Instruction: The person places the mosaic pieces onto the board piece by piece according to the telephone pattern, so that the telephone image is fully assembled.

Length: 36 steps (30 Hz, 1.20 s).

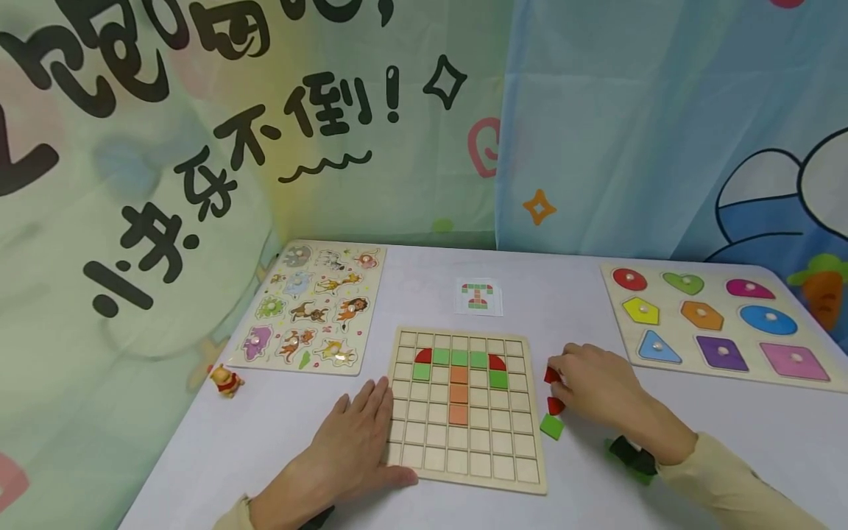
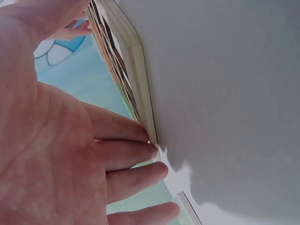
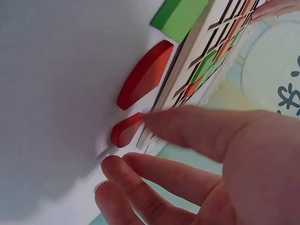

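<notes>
A wooden grid board (image 1: 433,460) lies in the middle of the table in the head view, with green, orange and red pieces forming a T-like pattern in its upper cells. My left hand (image 1: 351,445) rests at its left edge, fingers straight and thumb at the lower corner; the left wrist view has the fingertips against the board's side (image 2: 140,79). Right of the board, my right hand (image 1: 589,386) reaches down over a small red piece (image 3: 126,130), thumb tip right at it and fingers bent, a gap between them. Beside it lie another red quarter-round piece (image 3: 146,75) and a green square (image 1: 551,426).
A pattern card (image 1: 478,297) lies behind the board. An animal puzzle (image 1: 358,346) is at back left, with a small bear figurine (image 1: 227,380) near it. A shape puzzle (image 1: 676,313) lies at back right. More green pieces (image 1: 641,477) sit under the right wrist.
</notes>
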Motion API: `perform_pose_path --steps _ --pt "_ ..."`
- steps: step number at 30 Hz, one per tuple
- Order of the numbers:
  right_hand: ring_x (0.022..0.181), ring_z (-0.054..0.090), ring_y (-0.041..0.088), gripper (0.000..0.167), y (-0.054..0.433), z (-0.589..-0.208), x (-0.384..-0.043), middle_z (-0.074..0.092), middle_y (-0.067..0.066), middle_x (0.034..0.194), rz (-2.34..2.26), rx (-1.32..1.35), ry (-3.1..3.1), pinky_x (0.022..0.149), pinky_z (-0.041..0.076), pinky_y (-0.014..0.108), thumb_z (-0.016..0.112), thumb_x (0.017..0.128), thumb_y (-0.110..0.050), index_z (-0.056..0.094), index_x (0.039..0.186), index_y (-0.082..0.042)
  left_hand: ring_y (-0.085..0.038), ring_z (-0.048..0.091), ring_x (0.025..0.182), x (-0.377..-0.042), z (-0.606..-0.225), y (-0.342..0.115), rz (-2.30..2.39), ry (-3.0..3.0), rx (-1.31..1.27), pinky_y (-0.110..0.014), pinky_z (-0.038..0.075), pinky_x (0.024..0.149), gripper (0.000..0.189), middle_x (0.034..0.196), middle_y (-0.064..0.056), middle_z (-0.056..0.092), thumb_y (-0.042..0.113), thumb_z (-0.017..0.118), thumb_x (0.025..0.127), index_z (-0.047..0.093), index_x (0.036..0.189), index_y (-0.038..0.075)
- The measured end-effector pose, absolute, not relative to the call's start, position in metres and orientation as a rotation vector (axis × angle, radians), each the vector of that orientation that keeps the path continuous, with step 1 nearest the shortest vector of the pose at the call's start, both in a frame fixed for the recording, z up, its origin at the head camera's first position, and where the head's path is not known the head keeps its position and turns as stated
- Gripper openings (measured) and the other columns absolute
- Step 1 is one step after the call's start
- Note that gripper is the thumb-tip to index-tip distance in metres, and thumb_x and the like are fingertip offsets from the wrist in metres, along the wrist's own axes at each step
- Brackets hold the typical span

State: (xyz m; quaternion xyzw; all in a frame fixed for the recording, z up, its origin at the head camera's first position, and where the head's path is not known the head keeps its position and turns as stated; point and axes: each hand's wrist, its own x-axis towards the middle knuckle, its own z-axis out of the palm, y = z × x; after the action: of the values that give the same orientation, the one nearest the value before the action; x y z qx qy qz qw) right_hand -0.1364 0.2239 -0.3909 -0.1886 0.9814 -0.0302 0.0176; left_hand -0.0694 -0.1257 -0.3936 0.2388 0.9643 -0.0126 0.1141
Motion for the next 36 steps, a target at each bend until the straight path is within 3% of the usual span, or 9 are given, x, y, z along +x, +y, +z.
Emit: perform_pose_path --steps 4,13,20,29,36 --pt "0.065 0.045 0.013 0.019 0.221 -0.393 -0.136 0.054 -0.001 0.076 -0.142 -0.561 3.039 0.056 0.036 0.027 0.084 0.084 -0.028 0.075 0.087 -0.012 -0.035 0.038 0.152 -0.069 -0.394 -0.126 -0.039 2.824 0.694 -0.056 0.042 0.114 0.118 0.166 -0.021 0.033 0.084 0.058 0.081 0.037 0.156 -0.004" --pt "0.063 0.044 0.010 0.011 0.218 -0.398 -0.133 0.052 -0.005 0.072 -0.215 -0.579 3.079 0.055 0.036 0.025 0.085 0.084 -0.020 0.076 0.084 -0.014 -0.035 0.038 0.153 -0.070 -0.395 -0.125 -0.022 2.819 0.697 -0.057 0.041 0.114 0.117 0.166 -0.021 0.033 0.084 0.058 0.081 0.036 0.156 -0.004" --pt "0.062 0.044 0.011 0.015 0.215 -0.395 -0.129 0.055 -0.003 0.072 -0.166 -0.617 3.148 0.055 0.035 0.026 0.087 0.081 -0.020 0.078 0.089 -0.011 -0.035 0.038 0.153 -0.069 -0.395 -0.125 -0.031 2.817 0.702 -0.056 0.042 0.114 0.117 0.166 -0.021 0.032 0.084 0.057 0.081 0.036 0.156 -0.004" --pt "0.063 0.046 0.010 0.020 0.179 -0.387 -0.110 0.061 -0.004 0.076 -0.043 -0.885 3.213 0.054 0.037 0.024 0.088 0.080 -0.030 0.077 0.088 -0.015 -0.034 0.038 0.153 -0.069 -0.393 -0.125 -0.046 2.822 0.700 -0.056 0.041 0.115 0.117 0.166 -0.021 0.033 0.083 0.058 0.081 0.036 0.156 -0.004" --pt "0.062 0.047 0.009 0.021 0.150 -0.391 -0.103 0.057 -0.009 0.070 -0.095 -1.070 3.144 0.053 0.033 0.022 0.086 0.082 -0.032 0.070 0.076 -0.020 -0.034 0.037 0.153 -0.069 -0.392 -0.125 -0.057 2.820 0.697 -0.055 0.041 0.115 0.116 0.167 -0.020 0.032 0.083 0.057 0.082 0.036 0.156 -0.004"
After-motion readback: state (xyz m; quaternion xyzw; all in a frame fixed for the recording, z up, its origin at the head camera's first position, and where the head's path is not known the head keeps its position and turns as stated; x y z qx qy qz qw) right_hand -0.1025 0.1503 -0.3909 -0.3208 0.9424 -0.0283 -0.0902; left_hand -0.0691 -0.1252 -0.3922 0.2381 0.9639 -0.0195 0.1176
